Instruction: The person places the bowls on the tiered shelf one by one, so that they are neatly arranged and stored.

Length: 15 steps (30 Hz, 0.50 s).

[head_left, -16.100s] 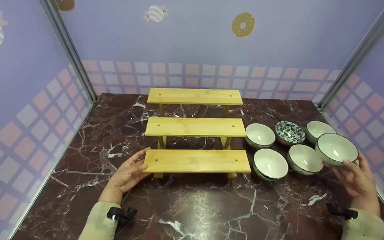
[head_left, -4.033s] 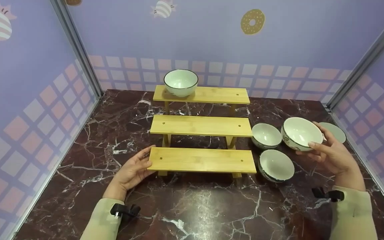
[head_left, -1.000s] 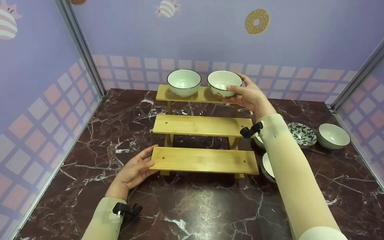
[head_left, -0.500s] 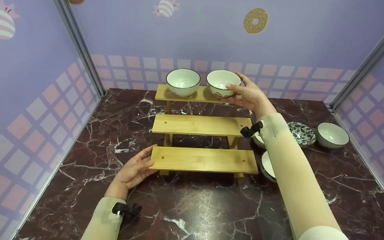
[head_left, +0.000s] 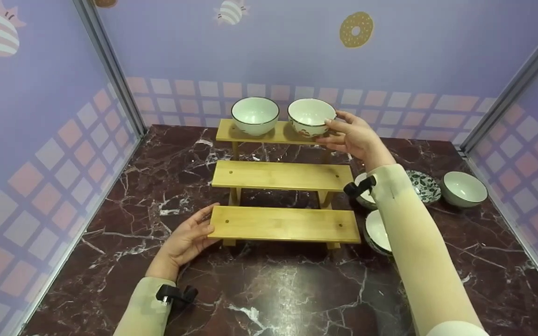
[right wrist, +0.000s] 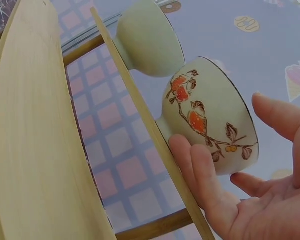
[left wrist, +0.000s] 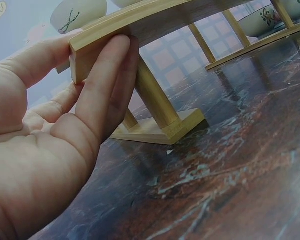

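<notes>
A three-tier wooden display rack (head_left: 284,224) stands on a dark marbled tabletop. My left hand (head_left: 187,240) holds the left end of its lowest board, thumb on top and fingers underneath, as the left wrist view also shows. On the top board sit two bowls side by side: a pale green bowl (head_left: 255,114) with a dark rim at left, and a white bowl (right wrist: 210,115) painted with red birds on a branch at right. Beside the bird bowl is my right hand (head_left: 355,137); its fingers are spread, the thumb apart from the bowl and the fingertips close to its side.
Right of the rack stand a white bowl (head_left: 377,231) and another bowl (head_left: 366,203), both partly covered by my right sleeve. Farther right are a leaf-patterned dish (head_left: 427,186) and a pale green bowl (head_left: 464,189). Patterned wall panels (head_left: 194,42) enclose the back and sides.
Both bowls on the top board came from the right-hand group. Within the last half second my right hand let go of the bird bowl and drew slightly right. The left hand stayed on the rack.
</notes>
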Available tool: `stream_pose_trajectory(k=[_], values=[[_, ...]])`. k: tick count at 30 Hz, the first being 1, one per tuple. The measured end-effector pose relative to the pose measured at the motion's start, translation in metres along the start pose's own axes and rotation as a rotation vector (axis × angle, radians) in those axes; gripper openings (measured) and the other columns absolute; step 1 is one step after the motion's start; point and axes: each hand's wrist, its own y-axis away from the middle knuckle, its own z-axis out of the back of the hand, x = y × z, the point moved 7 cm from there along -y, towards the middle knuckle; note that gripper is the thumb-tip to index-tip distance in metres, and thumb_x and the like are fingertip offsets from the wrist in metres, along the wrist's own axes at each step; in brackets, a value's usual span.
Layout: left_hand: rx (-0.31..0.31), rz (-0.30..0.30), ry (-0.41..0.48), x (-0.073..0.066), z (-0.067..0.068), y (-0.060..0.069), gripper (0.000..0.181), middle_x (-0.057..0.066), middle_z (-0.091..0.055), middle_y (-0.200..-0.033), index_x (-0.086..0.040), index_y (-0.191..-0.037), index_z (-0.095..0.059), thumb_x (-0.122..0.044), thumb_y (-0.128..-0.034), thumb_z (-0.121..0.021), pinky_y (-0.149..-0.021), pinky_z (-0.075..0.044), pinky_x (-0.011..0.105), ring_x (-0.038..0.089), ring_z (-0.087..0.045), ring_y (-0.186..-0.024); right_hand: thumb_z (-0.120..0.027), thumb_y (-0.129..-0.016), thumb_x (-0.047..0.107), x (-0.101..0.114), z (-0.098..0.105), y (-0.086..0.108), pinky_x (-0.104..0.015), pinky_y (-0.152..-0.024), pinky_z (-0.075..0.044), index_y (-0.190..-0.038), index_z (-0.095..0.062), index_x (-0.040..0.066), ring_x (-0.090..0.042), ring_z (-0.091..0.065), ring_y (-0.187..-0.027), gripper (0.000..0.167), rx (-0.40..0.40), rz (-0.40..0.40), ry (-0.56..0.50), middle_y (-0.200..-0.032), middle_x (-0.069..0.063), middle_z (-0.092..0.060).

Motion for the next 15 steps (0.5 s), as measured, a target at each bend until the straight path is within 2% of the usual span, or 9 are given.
stream_pose_trajectory(k=[3, 6, 8, 15], values=[[0.002, -0.001, 0.001, 0.000, 0.000, -0.001, 0.075, 0.007, -0.059, -0.135, -0.002, -0.165, -0.005, 0.008, -0.1029, -0.047, -0.097, -0.060, 0.028, 0.019, -0.071, -0.113, -0.062, -0.103, 0.022, 0.000, 0.004, 0.006, -0.026, -0.073, -0.064, -0.166, -0.011, 0.016, -0.018, -0.078, -0.086, 0.082, -0.003, 0.017, 0.005, -0.164, -0.021, -0.035], [0.004, -0.002, 0.003, 0.000, 0.000, -0.001, 0.075, 0.008, -0.059, -0.135, -0.002, -0.164, -0.006, 0.008, -0.1028, -0.047, -0.097, -0.059, 0.027, 0.019, -0.071, -0.113, -0.065, -0.102, 0.020, 0.000, 0.009, 0.013, -0.027, -0.071, -0.064, -0.165, -0.016, 0.016, -0.019, -0.078, -0.086, 0.080, -0.008, 0.035, -0.006, -0.152, -0.018, -0.049], [0.003, -0.002, 0.003, 0.000, 0.000, -0.001, 0.074, 0.007, -0.059, -0.135, -0.001, -0.164, -0.006, 0.009, -0.1027, -0.047, -0.096, -0.059, 0.027, 0.018, -0.070, -0.112, -0.067, -0.101, 0.019, -0.001, 0.013, 0.017, -0.026, -0.070, -0.064, -0.165, -0.019, 0.015, -0.019, -0.078, -0.086, 0.080, -0.015, 0.041, -0.009, -0.149, -0.017, -0.050], [-0.004, 0.002, -0.004, 0.000, 0.000, -0.001, 0.076, 0.006, -0.059, -0.135, 0.000, -0.164, -0.004, 0.008, -0.1023, -0.047, -0.095, -0.060, 0.026, 0.017, -0.070, -0.112, -0.064, -0.102, 0.023, -0.005, 0.026, 0.037, -0.024, -0.072, -0.063, -0.165, -0.020, 0.018, -0.017, -0.077, -0.090, 0.077, -0.014, 0.057, 0.041, -0.161, -0.022, -0.038]])
